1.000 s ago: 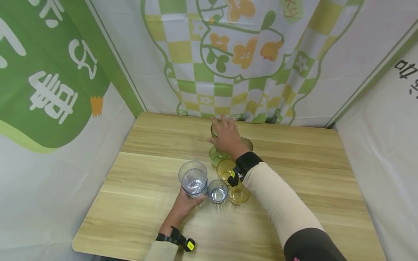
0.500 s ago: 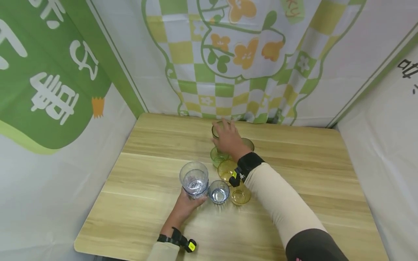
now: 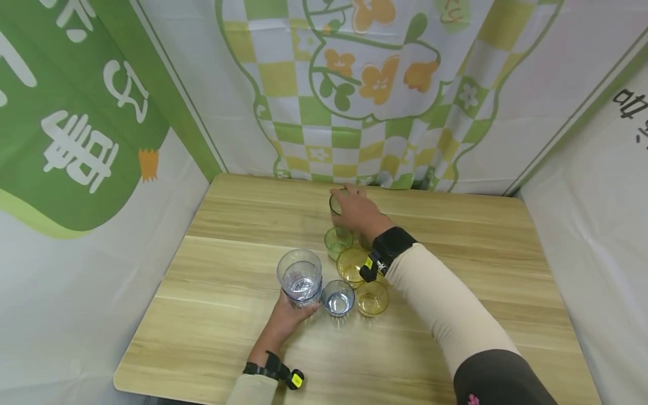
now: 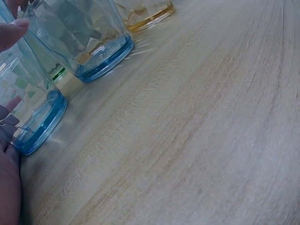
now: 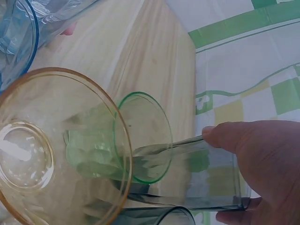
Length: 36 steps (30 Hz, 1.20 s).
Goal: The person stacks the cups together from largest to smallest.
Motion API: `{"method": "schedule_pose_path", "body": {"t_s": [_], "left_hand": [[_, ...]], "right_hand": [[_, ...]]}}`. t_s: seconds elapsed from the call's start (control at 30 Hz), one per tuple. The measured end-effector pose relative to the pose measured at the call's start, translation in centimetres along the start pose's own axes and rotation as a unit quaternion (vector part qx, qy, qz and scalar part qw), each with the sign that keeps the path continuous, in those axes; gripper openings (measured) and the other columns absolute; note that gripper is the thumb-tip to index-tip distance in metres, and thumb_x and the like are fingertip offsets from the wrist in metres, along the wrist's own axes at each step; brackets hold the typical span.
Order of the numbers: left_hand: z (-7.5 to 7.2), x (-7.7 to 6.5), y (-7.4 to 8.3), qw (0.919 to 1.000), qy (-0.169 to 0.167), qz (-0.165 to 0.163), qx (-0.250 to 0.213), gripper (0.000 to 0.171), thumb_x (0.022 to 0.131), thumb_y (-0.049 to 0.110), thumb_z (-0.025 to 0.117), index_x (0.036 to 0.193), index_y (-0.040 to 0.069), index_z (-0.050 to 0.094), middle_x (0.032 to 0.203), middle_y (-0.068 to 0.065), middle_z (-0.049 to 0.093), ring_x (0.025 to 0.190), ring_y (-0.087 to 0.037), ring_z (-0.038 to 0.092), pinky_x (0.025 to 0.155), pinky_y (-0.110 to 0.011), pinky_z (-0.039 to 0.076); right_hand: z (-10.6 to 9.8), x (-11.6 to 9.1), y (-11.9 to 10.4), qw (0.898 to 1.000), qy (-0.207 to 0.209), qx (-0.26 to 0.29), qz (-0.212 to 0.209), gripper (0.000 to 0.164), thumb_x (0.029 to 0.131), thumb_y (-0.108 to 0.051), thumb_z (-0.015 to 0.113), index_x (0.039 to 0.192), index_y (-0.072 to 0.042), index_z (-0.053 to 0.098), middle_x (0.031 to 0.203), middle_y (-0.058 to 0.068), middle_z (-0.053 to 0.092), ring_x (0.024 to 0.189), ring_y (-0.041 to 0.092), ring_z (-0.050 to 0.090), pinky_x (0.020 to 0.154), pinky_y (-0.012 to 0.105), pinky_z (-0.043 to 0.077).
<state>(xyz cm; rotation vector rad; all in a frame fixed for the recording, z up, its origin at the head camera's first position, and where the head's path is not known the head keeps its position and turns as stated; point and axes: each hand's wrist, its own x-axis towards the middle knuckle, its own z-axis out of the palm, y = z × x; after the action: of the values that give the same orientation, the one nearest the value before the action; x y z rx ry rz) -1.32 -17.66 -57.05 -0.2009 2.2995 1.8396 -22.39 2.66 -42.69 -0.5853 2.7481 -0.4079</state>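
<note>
Glass: Grip and Placement

Left hand [image 3: 287,318]: fingers clamped around the side of a large blue vessel [image 3: 300,275], upright on the counter [image 3: 481,253], nearer the front edge than the back.

Right hand [image 3: 356,212]: thumb and fingers clamped on opposite sides of a smoky tumbler [image 5: 201,168] near the back edge.

Toward the front edge from the smoky tumbler: a green tumbler [image 3: 338,241], then two yellow tumblers [image 3: 372,298]. A small blue tumbler [image 3: 338,298] sits just beside the large blue vessel, on its right-edge side.

My right hand [image 3: 359,214] has edged toward three o'clock, its earlier splayed fingers now curled round the dark-green glass tumbler [image 5: 211,180].
</note>
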Motion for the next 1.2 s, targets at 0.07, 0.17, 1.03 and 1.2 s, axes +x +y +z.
{"method": "schedule_pose_path", "body": {"t_s": [0.07, 0.17, 1.03, 1.2], "left_hand": [[0.0, 0.0, 0.0, 1.0000, 0.000, 0.000, 0.001, 0.111, 0.077, 0.024, 0.089, 0.160, 0.013, 0.015, 0.160, -0.021, 0.033, 0.148, -0.042, 0.030, 0.120, -0.061, 0.021], [-0.1, 0.0, -0.1, 1.0000, -0.001, -0.001, 0.003, 0.112, 0.077, 0.026, 0.089, 0.160, 0.014, 0.015, 0.161, -0.021, 0.033, 0.149, -0.042, 0.029, 0.120, -0.061, 0.021], [0.1, -0.1, -0.1, 0.9998, -0.004, 0.007, -0.019, 0.108, 0.078, 0.021, 0.088, 0.159, 0.011, 0.017, 0.158, -0.021, 0.036, 0.147, -0.042, 0.031, 0.121, -0.058, 0.021], [0.1, -0.1, -0.2, 0.9998, -0.003, 0.008, -0.020, 0.109, 0.078, 0.021, 0.088, 0.160, 0.012, 0.016, 0.159, -0.021, 0.036, 0.148, -0.042, 0.031, 0.121, -0.059, 0.021]], "right_hand": [[-0.3, -0.1, 0.1, 1.000, -0.008, 0.003, -0.002, 0.072, 0.099, -0.039, 0.062, 0.160, -0.022, 0.027, 0.166, 0.020, 0.015, 0.150, 0.049, 0.016, 0.100, 0.060, 0.049], [-0.8, -0.4, 0.1, 1.000, -0.021, 0.002, -0.002, 0.075, 0.098, -0.041, 0.064, 0.161, -0.022, 0.027, 0.166, 0.020, 0.015, 0.151, 0.048, 0.016, 0.105, 0.061, 0.045], [-5.3, -4.5, -1.0, 0.995, -0.048, -0.075, -0.051, 0.074, 0.094, -0.037, 0.072, 0.157, -0.022, 0.035, 0.159, 0.020, 0.031, 0.143, 0.043, 0.037, 0.104, 0.057, 0.046], [-6.7, -6.0, -1.3, 0.993, -0.038, -0.090, -0.064, 0.075, 0.092, -0.037, 0.075, 0.156, -0.022, 0.038, 0.155, 0.019, 0.037, 0.138, 0.043, 0.042, 0.103, 0.057, 0.047]]}}
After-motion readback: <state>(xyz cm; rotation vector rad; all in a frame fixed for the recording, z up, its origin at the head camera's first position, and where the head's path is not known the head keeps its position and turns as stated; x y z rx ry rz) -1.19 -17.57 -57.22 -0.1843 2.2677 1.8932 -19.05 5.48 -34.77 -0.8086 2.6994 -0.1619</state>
